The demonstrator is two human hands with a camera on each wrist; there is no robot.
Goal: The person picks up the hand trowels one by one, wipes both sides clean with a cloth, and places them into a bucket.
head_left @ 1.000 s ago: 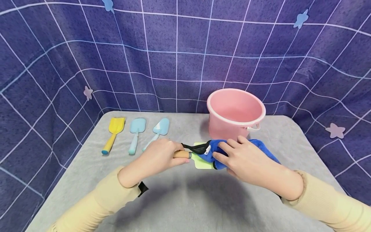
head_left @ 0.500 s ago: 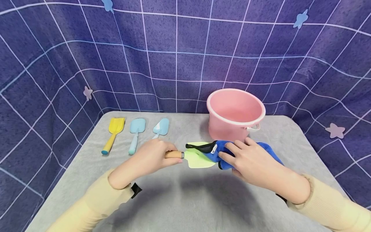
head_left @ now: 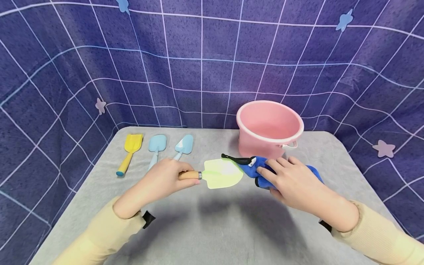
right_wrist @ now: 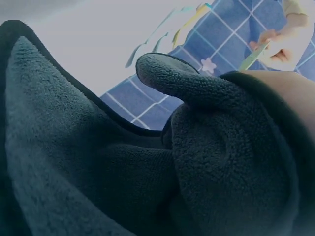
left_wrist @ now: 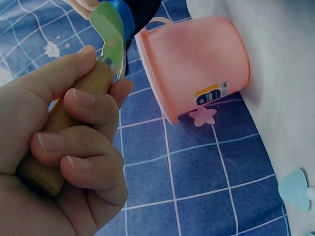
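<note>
Pale green trowel [head_left: 220, 176] with a rounded blade and a light wooden handle is held up over the middle of the flat grey table [head_left: 215, 243]. The left hand [head_left: 167, 180] is nearer: its fingers curl tight round the handle. The trowel lies long ways from left to right, with its tip toward the table's right edge. Just past the tip, the right hand [head_left: 293, 182] grips a fuzzy blue cloth [head_left: 250, 170] with black trim. From above, the trim laps over the blade's back corner; I can't tell if they touch.

Head view bright; table [head_left: 212, 235] softly shadowed; cloth [right_wrist: 221, 152] dim from right wrist.
</note>
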